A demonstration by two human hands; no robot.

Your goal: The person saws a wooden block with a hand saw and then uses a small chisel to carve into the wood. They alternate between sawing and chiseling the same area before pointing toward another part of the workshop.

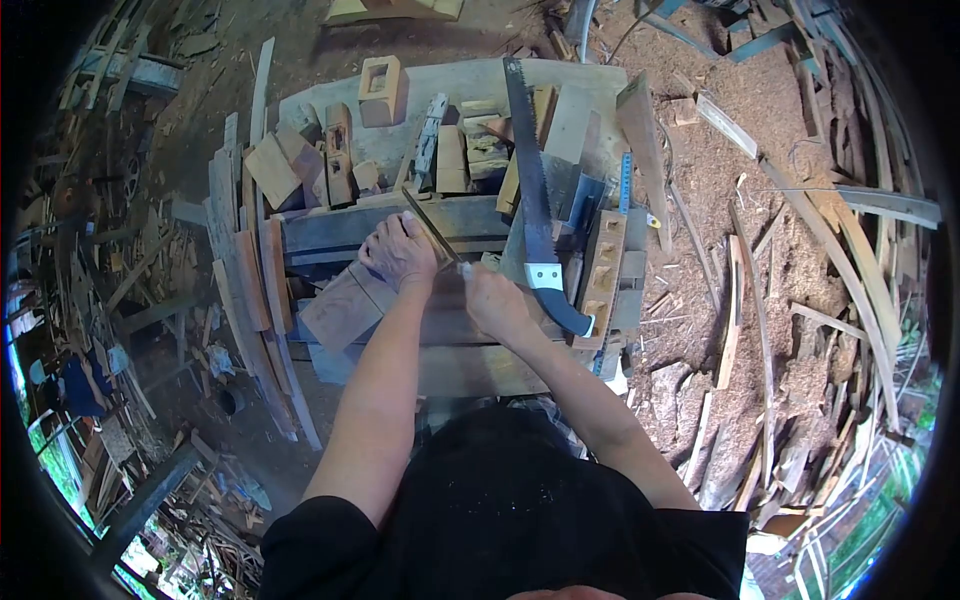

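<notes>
My right hand [492, 302] is closed round the handle end of a narrow, dark, file-like tool [432, 226]. Its thin blade slants up and to the left, past my left hand. Bent fingers of my left hand [400, 250] press on a wooden piece [441, 250] beside the blade; most of that piece is hidden under the hand and tool. A handsaw [533, 165] with a black and white handle lies just right of my right hand. Left of my left hand rests a flat wooden block [342, 308].
Across the workbench [440, 80] stand several wood blocks, including one with a square hollow [380, 92]. A long block with square recesses [601, 265] lies at the right, near a blue measuring tape [626, 182]. Sawdust [715, 200] and wood strips cover the ground.
</notes>
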